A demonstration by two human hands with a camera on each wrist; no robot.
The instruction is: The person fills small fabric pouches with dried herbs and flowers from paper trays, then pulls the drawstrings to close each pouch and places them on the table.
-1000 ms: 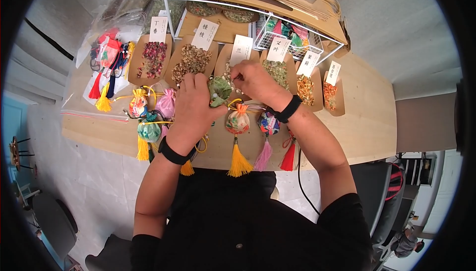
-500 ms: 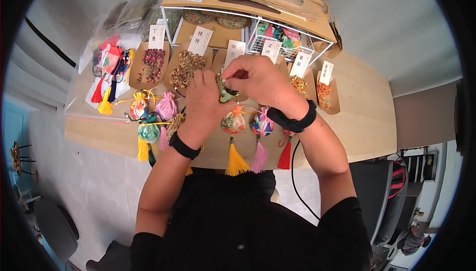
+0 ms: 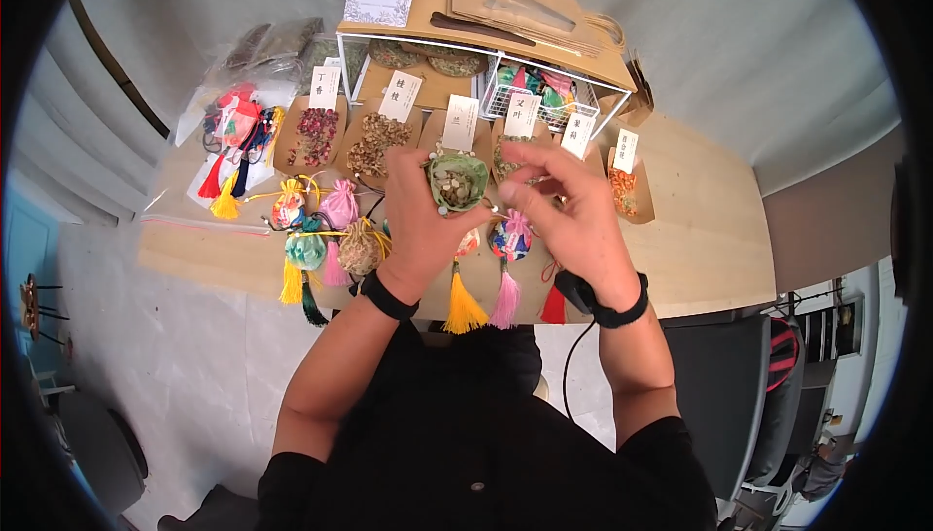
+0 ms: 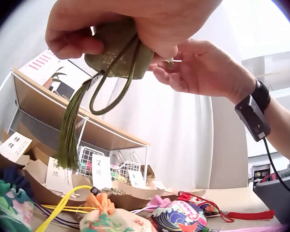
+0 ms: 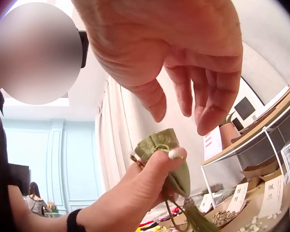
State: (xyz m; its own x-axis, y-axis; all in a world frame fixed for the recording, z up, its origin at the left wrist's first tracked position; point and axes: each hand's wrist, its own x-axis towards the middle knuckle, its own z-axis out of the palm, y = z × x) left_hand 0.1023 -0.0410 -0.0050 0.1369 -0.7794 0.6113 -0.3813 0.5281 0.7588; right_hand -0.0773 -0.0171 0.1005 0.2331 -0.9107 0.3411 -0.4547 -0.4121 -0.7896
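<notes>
My left hand (image 3: 413, 225) grips a small green drawstring pouch (image 3: 459, 181), held above the table with its mouth open upward. Dried plant pieces show inside it. A long green tassel (image 4: 70, 130) and a looped green cord (image 4: 111, 104) hang from the pouch in the left wrist view. My right hand (image 3: 573, 220) hovers just right of the pouch, fingers apart and loosely bent around nothing. In the right wrist view that hand (image 5: 179, 63) is above the pouch (image 5: 157, 140), with air between them.
Kraft-paper trays of dried flowers and herbs (image 3: 316, 133) line the table, each with a card (image 3: 460, 123). Tasselled sachets (image 3: 306, 249) lie along the front edge. Behind stands a wooden-topped shelf (image 3: 428, 35) with a wire basket (image 3: 544, 108). Tassels (image 3: 228, 205) lie at left.
My right hand has gone from the middle tray to the pouch's mouth, then away to the right with its fingers parted. The pouch's mouth has come into clearer view in my left hand.
</notes>
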